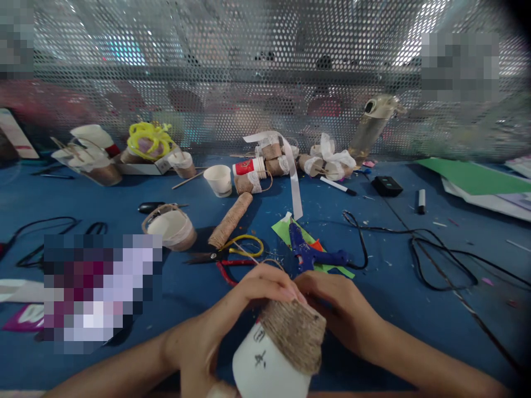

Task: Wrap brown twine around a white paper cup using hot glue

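A white paper cup (265, 359), its narrower end wrapped in brown twine (296, 331), is tilted near the front edge. My left hand (232, 309) holds it, fingers over the top and thumb low at the side. My right hand (336, 298) is closed at the far side of the wrapped end; its fingertips are mostly hidden behind the twine. A strand of twine (244, 251) runs from my hands toward a long twine roll (231, 221). Just beyond my hands lie scissors (240, 254) with yellow and red handles and a blue glue gun (311, 251).
A twine-handled cup (173, 228) stands at the left. Several wrapped cups and a white ribbon (293, 182) are along the back by a perforated metal screen (232, 72). A bottle (369, 130) stands back right; a black cable (418, 265) loops on the right of the blue table (394, 309).
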Demonstrator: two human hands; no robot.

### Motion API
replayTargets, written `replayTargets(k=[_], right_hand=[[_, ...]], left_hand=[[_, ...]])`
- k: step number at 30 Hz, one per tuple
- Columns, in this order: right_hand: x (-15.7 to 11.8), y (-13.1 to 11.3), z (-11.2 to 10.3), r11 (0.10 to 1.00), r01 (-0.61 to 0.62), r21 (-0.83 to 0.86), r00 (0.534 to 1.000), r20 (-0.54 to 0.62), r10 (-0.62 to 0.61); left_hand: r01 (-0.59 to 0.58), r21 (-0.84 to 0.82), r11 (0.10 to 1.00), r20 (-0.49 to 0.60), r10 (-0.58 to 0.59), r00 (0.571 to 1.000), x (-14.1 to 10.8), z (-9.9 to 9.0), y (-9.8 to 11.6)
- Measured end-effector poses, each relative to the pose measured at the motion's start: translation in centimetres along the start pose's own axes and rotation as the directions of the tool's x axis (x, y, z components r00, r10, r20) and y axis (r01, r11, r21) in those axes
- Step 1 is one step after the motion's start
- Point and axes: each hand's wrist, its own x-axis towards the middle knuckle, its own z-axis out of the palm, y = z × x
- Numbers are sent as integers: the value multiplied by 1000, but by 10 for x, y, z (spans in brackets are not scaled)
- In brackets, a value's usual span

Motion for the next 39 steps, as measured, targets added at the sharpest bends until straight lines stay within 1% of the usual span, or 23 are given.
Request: replayTargets(k=[2, 4, 6, 9, 11, 13, 14, 15, 17, 20, 23, 25, 29, 31, 33, 34, 36, 37, 39], right_hand=[[0, -3, -5, 999, -32, -1, 993, -115, 31], [0, -6, -10, 999, -50, 4, 971, -232, 50], [-2, -8, -13, 997, -45, 64, 948, -312, 63], [-6, -10, -14, 974, 65, 217, 924, -381, 23], [-9, -10, -13, 953, 145, 266, 913, -407, -25], [-12, -10, -13, 954, 168, 250, 912, -407, -54], [-13, -11, -13, 963, 147, 224, 919, -391, -49], [-14, -12, -13, 976, 108, 188, 932, -362, -33], [-14, -14, -13, 994, 13, 106, 964, -266, 16], [-12, -14, -9, 996, -80, 29, 988, -133, 84], [-9, -12, -6, 994, -107, 32, 990, -90, 109], [-8, -11, -6, 997, -72, 12, 994, -80, 73], [-8, -13, -11, 992, 67, -103, 993, -86, -76], [-8, -12, -15, 988, 79, -136, 983, -151, -100], [-5, -7, -19, 978, 17, -206, 966, -251, -70], [-3, -3, -21, 958, -41, -284, 958, -283, -43], [0, 7, -26, 871, -132, -473, 954, -299, -18], [1, 13, -27, 829, -163, -535, 961, -275, 11], [2, 23, -30, 769, -171, -616, 982, -170, 82]], left_hand=[[-24, 21, 1000, -52, 25, 998, 1, -3, 1], [-40, 51, 998, -82, 45, 996, 3, -8, 0], [-35, 76, 996, -116, 44, 992, 4, -13, 0], [-16, 124, 992, -184, 39, 982, 5, -18, -2], [-20, 156, 988, -205, 52, 977, 5, -20, -2], [-30, 171, 985, -186, 62, 981, 6, -21, -1], [-25, 171, 985, -165, 54, 985, 6, -21, -1], [-16, 168, 986, -144, 40, 989, 6, -20, 0], [16, 170, 985, -119, 4, 993, 6, -20, 2], [53, 179, 982, -150, -26, 988, 5, -18, 1], [60, 191, 980, -202, -21, 979, 5, -17, -2], [67, 207, 976, -223, -20, 975, 6, -17, -4], [124, 277, 953, -256, -51, 965, 8, -19, -6], [138, 296, 945, -255, -61, 965, 8, -20, -7], [145, 287, 947, -257, -70, 964, 8, -22, -7], [148, 279, 949, -264, -72, 962, 7, -22, -7], [156, 253, 955, -285, -80, 955, 6, -23, -6], [159, 235, 959, -296, -85, 951, 6, -23, -6], [176, 186, 967, -315, -111, 943, 5, -23, -6]])
